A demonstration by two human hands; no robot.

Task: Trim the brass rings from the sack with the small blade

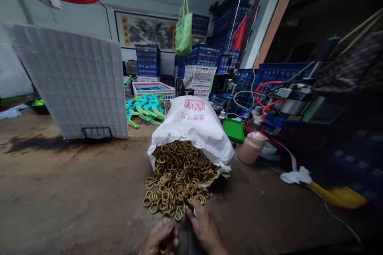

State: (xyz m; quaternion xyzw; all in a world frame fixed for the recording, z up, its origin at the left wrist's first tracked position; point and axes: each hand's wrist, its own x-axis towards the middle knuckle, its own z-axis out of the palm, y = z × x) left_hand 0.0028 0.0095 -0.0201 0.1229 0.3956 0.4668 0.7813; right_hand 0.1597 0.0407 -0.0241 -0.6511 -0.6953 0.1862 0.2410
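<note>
Gold-coloured rings (pixel 179 171) lie heaped toward the near edge of the worktable (pixel 89 191). Left hand (pixel 158 234): curled around at least one ring (pixel 164 250). Right hand (pixel 205 225): pinching a slim dark object (pixel 189 206) beside the heap. Beyond: white printed sack (pixel 194 121), mouth open.

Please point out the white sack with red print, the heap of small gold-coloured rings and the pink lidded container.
White sack with red print (pixel 199 129): head view, middle of its upper side.
Heap of small gold-coloured rings (pixel 182 175): head view, middle of the heap.
Pink lidded container (pixel 250 151): head view, its body.
</note>
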